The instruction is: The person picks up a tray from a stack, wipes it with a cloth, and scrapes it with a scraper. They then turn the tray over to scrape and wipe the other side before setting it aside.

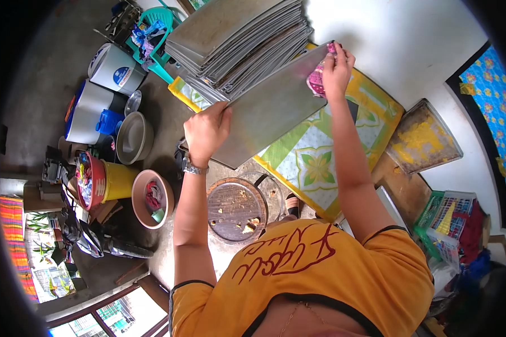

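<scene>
Hands on metal tray (pixel 270 112), tilted against tray stack (pixel 239 39); left hand (pixel 207 132) clamped on near edge. Right hand (pixel 335 70) pressing pink cloth (pixel 317 78) to far corner, fingers closed.

tray stack (pixel 239 42) lies on the mat (pixel 315 163), basins (pixel 134 137) to its left.

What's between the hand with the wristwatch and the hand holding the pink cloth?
In the head view, only the flat metal tray spans that stretch: the left hand grips one end, the right hand presses the pink cloth near the other.
</scene>
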Available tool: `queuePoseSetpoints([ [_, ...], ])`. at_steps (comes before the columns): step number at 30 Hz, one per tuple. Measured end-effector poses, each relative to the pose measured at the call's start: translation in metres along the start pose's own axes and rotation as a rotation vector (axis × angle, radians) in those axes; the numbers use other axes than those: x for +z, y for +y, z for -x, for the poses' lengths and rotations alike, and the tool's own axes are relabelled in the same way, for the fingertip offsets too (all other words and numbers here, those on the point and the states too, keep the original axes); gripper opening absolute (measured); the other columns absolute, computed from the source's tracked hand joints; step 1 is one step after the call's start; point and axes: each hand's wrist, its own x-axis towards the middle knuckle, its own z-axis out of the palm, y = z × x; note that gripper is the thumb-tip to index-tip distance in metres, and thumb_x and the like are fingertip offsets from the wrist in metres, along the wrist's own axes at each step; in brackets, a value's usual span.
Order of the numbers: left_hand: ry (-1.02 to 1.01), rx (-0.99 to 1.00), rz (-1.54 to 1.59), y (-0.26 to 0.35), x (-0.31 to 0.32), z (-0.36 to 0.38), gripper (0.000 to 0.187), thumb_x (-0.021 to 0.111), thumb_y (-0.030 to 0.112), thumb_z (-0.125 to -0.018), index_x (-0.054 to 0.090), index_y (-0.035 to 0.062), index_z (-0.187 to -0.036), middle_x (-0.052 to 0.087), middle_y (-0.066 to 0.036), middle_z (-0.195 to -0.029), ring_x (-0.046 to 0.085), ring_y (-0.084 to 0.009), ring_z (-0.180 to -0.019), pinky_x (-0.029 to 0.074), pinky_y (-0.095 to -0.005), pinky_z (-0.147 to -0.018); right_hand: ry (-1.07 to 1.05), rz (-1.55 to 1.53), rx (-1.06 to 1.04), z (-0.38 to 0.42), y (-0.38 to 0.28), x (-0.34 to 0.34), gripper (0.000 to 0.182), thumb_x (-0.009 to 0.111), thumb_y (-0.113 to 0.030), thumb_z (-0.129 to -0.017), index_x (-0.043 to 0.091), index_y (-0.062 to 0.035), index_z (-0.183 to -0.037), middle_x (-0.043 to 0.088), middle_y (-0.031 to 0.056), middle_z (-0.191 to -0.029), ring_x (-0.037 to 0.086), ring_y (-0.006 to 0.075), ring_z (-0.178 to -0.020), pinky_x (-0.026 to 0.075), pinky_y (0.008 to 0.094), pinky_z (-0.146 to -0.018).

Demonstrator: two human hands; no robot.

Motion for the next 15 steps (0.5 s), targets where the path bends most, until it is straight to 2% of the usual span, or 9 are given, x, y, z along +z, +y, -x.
queuePoseSetpoints([
  [4,-0.002,0.003,-0.007,0.001,0.002,0.001,0.013,0.064,0.027,-0.085,0.069,0.0164,-0.09,0.067,-0.009,-0.069,0.065,-0.0318,-0.063,0.051,-0.0407,-0.055,0.044,0.002,-0.031,-0.011,0.015,-0.008,0.027,0.062,-0.011,-0.088,0.062,-0.0073,-0.114,0.062,0.0144,-0.104,0.062,0.0315,-0.09,0.05,0.0395,-0.08],
  [5,0.006,0.009,-0.014,0.001,0.002,0.001,0.013,0.064,0.027,-0.085,0.069,0.0163,-0.089,0.066,-0.009,-0.068,0.065,-0.0318,-0.063,0.051,-0.0408,-0.055,0.05,0.057,-0.03,-0.008,0.02,-0.008,0.021,0.063,-0.012,-0.087,0.064,-0.0075,-0.108,0.066,0.0129,-0.097,0.063,0.0311,-0.087,0.05,0.0397,-0.078],
  [8,0.005,0.004,-0.01,-0.002,0.003,0.0,0.013,0.064,0.028,-0.085,0.07,0.0163,-0.089,0.066,-0.009,-0.068,0.065,-0.0319,-0.063,0.051,-0.041,-0.055,0.033,0.02,0.036,0.018,0.049,-0.003,0.016,0.065,-0.013,-0.086,0.066,-0.0074,-0.102,0.067,0.0127,-0.093,0.065,0.0321,-0.085,0.051,0.0409,-0.076],
  [9,0.002,-0.003,-0.006,-0.004,0.004,-0.002,0.013,0.064,0.028,-0.085,0.07,0.0163,-0.089,0.066,-0.009,-0.068,0.065,-0.032,-0.063,0.051,-0.041,-0.055,0.036,0.068,0.073,0.033,0.06,-0.001,0.012,0.066,-0.015,-0.086,0.067,-0.0061,-0.095,0.069,0.014,-0.089,0.066,0.0333,-0.083,0.051,0.0419,-0.074],
  [12,-0.014,-0.008,0.009,-0.011,0.005,-0.007,0.015,0.065,0.03,-0.085,0.07,0.0166,-0.089,0.067,-0.009,-0.068,0.066,-0.0316,-0.064,0.051,-0.041,-0.056,-0.046,0.159,0.375,0.085,0.111,0.007,0.017,0.066,-0.02,-0.086,0.066,-0.0044,-0.094,0.069,0.0158,-0.091,0.066,0.0358,-0.086,0.051,0.0433,-0.075],
  [15,-0.035,-0.021,0.009,-0.02,0.008,-0.013,0.016,0.065,0.032,-0.085,0.07,0.017,-0.089,0.067,-0.009,-0.067,0.066,-0.0309,-0.065,0.051,-0.0407,-0.056,-0.227,0.357,0.612,0.118,0.164,0.011,0.026,0.065,-0.026,-0.086,0.067,-0.003,-0.097,0.069,0.0209,-0.087,0.066,0.0402,-0.091,0.05,0.0451,-0.081],
])
